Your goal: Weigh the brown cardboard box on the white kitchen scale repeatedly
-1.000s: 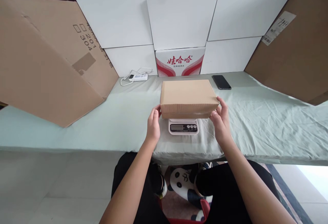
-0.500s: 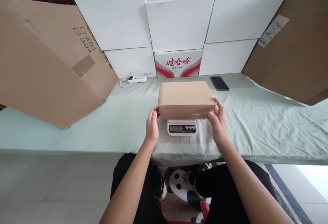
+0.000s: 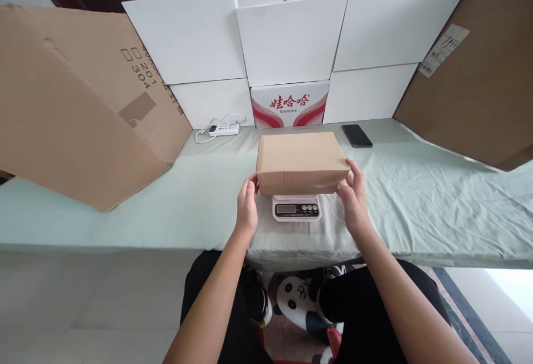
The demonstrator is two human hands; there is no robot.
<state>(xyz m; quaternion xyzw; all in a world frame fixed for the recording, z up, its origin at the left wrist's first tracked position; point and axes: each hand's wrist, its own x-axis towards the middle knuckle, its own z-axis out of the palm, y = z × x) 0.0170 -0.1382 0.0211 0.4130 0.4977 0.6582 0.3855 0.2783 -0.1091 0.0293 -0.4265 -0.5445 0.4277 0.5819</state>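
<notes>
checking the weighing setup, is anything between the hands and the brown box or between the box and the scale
Nothing visible. The left hand and right hand touch the near corners of the brown box directly, and the box sits on the scale with nothing seen between them.

1. Box point(image 3: 300, 160) sits on the scale point(image 3: 297, 208) — mid-table point(image 3: 416, 197).
2. Left hand point(image 3: 247, 204) at the box's left end, right hand point(image 3: 353, 197) at its right.
3. Phone point(image 3: 357, 135) behind-right of box.
4. Power strip point(image 3: 224, 129) behind-left.
</notes>
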